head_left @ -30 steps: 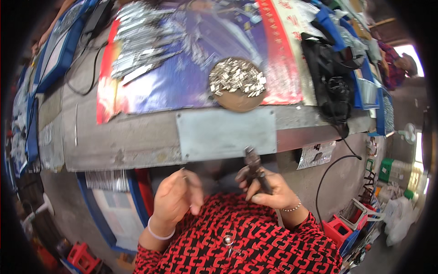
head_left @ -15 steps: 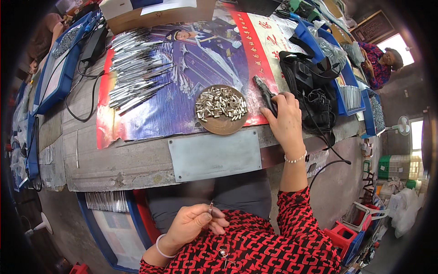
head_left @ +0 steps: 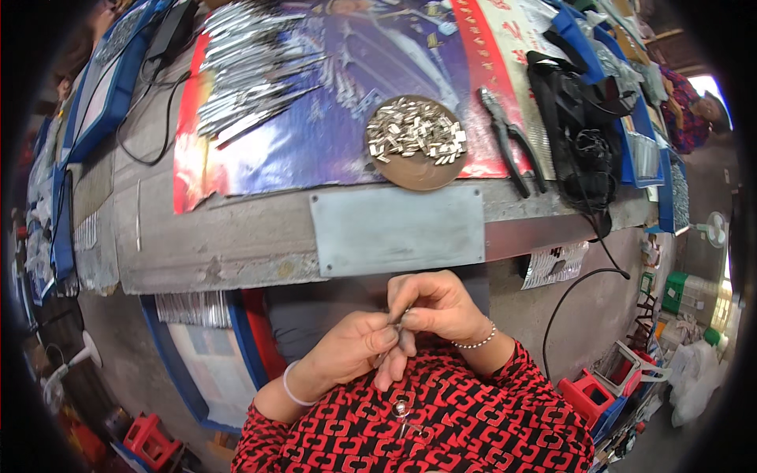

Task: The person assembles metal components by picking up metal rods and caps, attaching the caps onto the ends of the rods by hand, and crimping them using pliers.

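My left hand point(head_left: 359, 344) and my right hand point(head_left: 439, 309) meet in front of my body, below the table's front edge. Left thumb and fingers pinch a small metal piece, mostly hidden now. Against it, my right thumb and forefinger close on something thin and dark that I cannot make out. Black-handled pliers point(head_left: 505, 135) lie on the table at the right, jaws pointing away and handles spread. A round brown dish point(head_left: 410, 175) holds many short shiny metal sleeves. Farther left, a pile of thin silvery metal rods point(head_left: 252, 75) lies on a printed poster point(head_left: 355, 162).
A pale metal plate point(head_left: 398, 232) is fixed at the table's front edge. Beside the pliers sits a black bag point(head_left: 579, 150) with a cable hanging down. Blue trays point(head_left: 102, 102) stand at both sides; another blue tray point(head_left: 209, 363) is below the table at left. One rod point(head_left: 139, 213) lies alone.
My right hand has let go of the pliers, leaving them on the table, and come down to my left hand. My left hand has risen slightly. The view has tilted downward.
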`<action>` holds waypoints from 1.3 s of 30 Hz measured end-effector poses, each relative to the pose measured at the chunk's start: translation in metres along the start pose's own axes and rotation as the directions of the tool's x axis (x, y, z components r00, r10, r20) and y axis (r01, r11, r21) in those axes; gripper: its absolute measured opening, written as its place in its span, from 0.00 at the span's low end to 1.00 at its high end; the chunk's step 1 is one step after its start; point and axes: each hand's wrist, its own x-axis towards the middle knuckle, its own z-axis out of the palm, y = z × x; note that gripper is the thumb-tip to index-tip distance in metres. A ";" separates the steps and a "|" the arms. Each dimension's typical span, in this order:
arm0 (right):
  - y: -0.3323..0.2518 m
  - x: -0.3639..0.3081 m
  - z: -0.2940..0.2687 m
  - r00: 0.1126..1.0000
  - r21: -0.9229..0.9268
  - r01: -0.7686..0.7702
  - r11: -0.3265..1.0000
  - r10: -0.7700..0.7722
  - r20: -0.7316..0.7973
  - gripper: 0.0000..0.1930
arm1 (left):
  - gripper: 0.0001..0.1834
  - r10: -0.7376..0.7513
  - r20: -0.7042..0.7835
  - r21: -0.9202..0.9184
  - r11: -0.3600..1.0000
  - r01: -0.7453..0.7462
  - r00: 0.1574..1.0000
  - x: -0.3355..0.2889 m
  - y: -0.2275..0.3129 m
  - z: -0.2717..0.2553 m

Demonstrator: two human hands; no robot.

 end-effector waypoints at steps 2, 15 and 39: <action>0.005 0.003 0.002 0.998 -0.011 0.065 0.998 -0.065 -0.023 0.08 | 0.16 -0.036 0.015 -0.021 0.999 0.036 0.999 -0.001 0.002 0.001; 0.015 0.001 -0.002 0.983 -0.100 0.018 0.995 -0.036 -0.178 0.08 | 0.16 0.104 -0.249 0.409 0.913 0.008 0.963 -0.015 0.000 0.010; 0.021 -0.004 0.007 0.985 -0.369 -0.026 0.929 -0.040 -0.170 0.05 | 0.17 0.047 -0.214 0.203 0.979 -0.003 0.976 -0.027 -0.006 0.001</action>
